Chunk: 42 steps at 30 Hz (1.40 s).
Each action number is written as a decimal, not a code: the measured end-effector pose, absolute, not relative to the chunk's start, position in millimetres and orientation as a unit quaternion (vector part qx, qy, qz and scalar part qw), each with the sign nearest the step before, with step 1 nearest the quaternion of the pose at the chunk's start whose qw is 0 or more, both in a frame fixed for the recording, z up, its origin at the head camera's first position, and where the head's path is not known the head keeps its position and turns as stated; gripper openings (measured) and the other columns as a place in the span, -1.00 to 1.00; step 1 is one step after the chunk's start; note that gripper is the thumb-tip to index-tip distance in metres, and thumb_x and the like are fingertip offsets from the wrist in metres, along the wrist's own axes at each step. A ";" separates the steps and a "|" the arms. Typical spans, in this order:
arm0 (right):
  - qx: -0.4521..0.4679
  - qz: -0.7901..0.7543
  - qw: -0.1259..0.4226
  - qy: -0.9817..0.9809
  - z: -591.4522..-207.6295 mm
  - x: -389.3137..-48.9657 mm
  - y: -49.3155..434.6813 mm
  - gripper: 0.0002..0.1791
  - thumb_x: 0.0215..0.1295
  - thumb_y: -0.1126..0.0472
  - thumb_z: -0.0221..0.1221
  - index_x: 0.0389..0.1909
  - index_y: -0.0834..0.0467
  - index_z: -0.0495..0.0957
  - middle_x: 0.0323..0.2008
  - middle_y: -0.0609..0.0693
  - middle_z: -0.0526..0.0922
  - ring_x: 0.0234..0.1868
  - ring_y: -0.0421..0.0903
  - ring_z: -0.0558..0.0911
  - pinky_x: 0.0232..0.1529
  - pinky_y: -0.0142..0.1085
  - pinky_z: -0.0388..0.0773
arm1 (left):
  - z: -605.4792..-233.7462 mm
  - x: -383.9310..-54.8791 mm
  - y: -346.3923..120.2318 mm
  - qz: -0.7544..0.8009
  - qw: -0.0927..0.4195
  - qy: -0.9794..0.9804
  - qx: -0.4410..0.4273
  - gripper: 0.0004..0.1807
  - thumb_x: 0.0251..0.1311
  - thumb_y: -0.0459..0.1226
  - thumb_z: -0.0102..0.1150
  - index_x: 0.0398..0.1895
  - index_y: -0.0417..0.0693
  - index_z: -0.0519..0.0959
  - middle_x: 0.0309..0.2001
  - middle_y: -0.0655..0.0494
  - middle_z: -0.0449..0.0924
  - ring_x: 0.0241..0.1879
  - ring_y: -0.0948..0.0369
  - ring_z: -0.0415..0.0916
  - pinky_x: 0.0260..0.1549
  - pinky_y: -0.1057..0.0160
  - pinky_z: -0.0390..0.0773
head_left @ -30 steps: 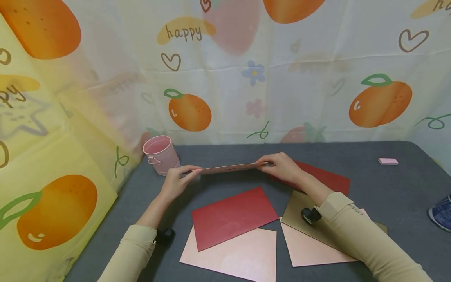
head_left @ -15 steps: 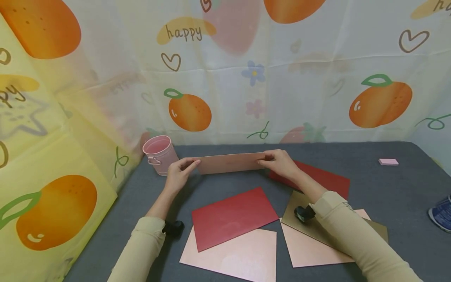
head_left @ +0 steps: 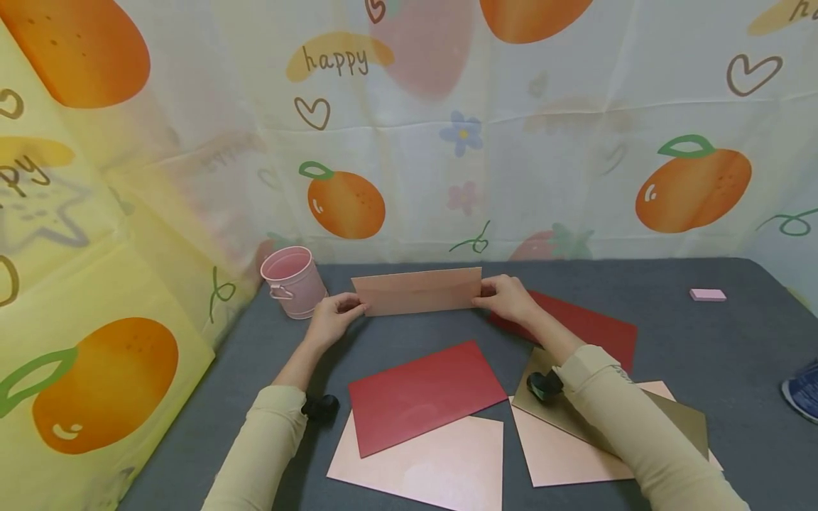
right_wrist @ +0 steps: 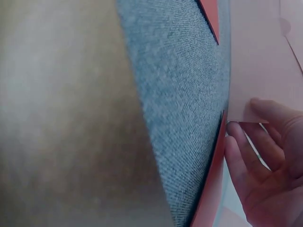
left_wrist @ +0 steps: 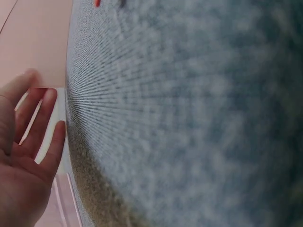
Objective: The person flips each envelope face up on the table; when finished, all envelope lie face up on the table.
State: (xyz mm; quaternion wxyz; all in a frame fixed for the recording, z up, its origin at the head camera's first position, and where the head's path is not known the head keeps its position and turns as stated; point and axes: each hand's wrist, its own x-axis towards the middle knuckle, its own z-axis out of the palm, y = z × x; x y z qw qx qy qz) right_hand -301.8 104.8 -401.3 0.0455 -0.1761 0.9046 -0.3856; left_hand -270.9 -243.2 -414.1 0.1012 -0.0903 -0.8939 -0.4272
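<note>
A pale pink envelope stands tilted up over the far part of the table, its broad face towards me. My left hand pinches its left edge low down, thumb on the near face. At the opposite edge, my right hand pinches it likewise. In the left wrist view, the fingers of my left hand lie at the envelope's end. The right wrist view has the thumb of my right hand on the envelope, where a slanting flap line shows.
A red envelope overlaps a pink one in front. To the right, a gold envelope lies on another pink one, partly under my right arm. Behind it is a red one. A pink bucket and small pink block stand farther out.
The pink envelope has turned from nearly edge-on to showing its broad face, its top edge rising. Both hands have slid to hold lower on its sides.
</note>
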 end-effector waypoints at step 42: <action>-0.035 -0.478 0.035 0.877 -407.6 -299.6 83.8 -0.49 0.19 0.19 0.35 0.14 0.28 0.53 -0.23 0.11 0.68 -0.27 -0.05 0.73 -0.08 -0.14 0.59 | -414.4 -278.2 -230.4 -0.509 0.105 -0.852 0.062 -0.63 0.16 -0.43 0.30 0.06 -0.28 0.62 -0.13 -0.19 0.65 -0.15 0.09 0.63 -0.30 0.47 0.56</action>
